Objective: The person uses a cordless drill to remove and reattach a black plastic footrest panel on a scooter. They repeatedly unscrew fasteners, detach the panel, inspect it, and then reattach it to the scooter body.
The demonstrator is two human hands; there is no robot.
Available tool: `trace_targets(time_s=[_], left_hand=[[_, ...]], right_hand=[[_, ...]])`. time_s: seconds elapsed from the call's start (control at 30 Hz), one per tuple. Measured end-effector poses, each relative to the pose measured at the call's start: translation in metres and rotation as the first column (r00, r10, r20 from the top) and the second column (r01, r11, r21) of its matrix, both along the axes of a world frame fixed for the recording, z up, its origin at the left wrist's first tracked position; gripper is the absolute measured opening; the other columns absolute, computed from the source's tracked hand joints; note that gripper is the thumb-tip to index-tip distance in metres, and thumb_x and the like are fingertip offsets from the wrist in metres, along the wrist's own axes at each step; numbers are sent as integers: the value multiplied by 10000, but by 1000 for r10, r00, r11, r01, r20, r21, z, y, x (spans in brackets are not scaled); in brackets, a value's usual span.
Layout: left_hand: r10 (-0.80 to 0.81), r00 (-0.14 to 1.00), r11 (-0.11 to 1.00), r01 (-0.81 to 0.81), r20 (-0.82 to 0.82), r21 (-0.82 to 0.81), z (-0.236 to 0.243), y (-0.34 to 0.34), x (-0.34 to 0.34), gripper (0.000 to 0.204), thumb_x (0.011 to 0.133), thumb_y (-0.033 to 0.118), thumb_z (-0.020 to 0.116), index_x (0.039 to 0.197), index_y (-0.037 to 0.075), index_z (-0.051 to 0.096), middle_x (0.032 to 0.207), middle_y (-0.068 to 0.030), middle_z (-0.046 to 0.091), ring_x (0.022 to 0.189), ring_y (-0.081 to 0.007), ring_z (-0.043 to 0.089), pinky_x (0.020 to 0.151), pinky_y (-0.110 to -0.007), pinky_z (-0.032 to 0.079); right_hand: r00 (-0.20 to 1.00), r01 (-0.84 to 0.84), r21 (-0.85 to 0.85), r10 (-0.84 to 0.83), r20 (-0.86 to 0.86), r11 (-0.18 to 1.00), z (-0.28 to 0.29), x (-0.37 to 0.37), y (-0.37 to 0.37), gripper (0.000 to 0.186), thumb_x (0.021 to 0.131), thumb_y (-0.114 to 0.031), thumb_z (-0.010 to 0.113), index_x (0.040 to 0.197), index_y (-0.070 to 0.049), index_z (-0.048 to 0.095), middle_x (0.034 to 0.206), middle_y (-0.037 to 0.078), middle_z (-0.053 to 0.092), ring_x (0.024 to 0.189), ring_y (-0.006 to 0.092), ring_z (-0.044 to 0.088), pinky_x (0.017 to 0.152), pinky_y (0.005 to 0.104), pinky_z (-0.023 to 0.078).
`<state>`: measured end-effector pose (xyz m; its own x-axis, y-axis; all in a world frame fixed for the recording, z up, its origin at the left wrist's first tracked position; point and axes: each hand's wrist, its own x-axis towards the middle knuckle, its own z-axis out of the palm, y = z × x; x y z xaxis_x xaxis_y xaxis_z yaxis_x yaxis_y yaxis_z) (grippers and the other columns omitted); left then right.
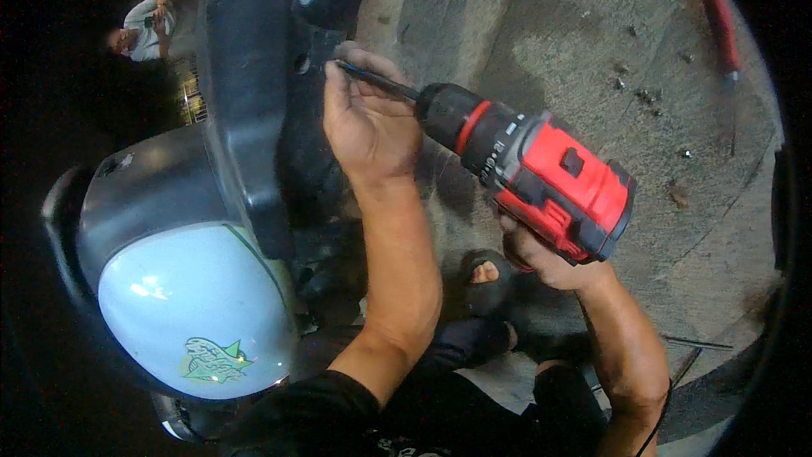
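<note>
Concrete floor (541, 59); right hand (545, 254) curled round red drill (558, 173), long axis toward ten o'clock; left hand (376, 127) pinches bit (391, 85), nearer black panel (245, 76); hole (302, 63) at nine.

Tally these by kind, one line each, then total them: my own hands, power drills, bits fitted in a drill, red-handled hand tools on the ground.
Your hands: 2 (left hand, right hand)
Power drill: 1
Fitted bit: 1
Red-handled hand tool: 1
Total: 5
</note>
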<state>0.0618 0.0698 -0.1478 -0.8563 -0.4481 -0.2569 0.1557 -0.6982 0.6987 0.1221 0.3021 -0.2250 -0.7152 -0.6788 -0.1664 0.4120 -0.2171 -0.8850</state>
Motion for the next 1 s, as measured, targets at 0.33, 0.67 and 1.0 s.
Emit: trace_targets(time_s=[0.33, 0.67, 1.0], left_hand=[[-15, 994, 972, 41, -112, 232, 18, -5, 3, 167, 1001, 142, 553, 1116, 34, 608, 1073, -67, 683, 966, -162, 650, 911, -329, 541], [38, 991, 827, 43, -132, 561, 24, 5, -7, 158, 962, 135, 605, 1099, 60, 629, 1049, -33, 683, 966, -160, 642, 911, -334, 526], [94, 989, 873, -26, -115, 487, 24, 2, -8, 169, 980, 138, 582, 1112, 41, 623, 1058, -56, 682, 969, -172, 652, 911, -327, 541]], right_hand=[[989, 138, -142, -144, -29, 980, 3, 8, -23, 298, 703, -97, 752, 995, -100, 691, 922, 60, 701, 863, 260, 679, 809, 385, 535], [977, -79, -38, 69, -203, 996, 2, -10, -22, 272, 916, -98, 632, 1184, -50, 626, 849, 54, 615, 778, 147, 617, 700, 327, 515], [990, 135, -124, -139, -24, 983, 6, -21, -27, 201, 751, -95, 706, 950, -72, 681, 883, 55, 706, 822, 212, 686, 768, 348, 548]])
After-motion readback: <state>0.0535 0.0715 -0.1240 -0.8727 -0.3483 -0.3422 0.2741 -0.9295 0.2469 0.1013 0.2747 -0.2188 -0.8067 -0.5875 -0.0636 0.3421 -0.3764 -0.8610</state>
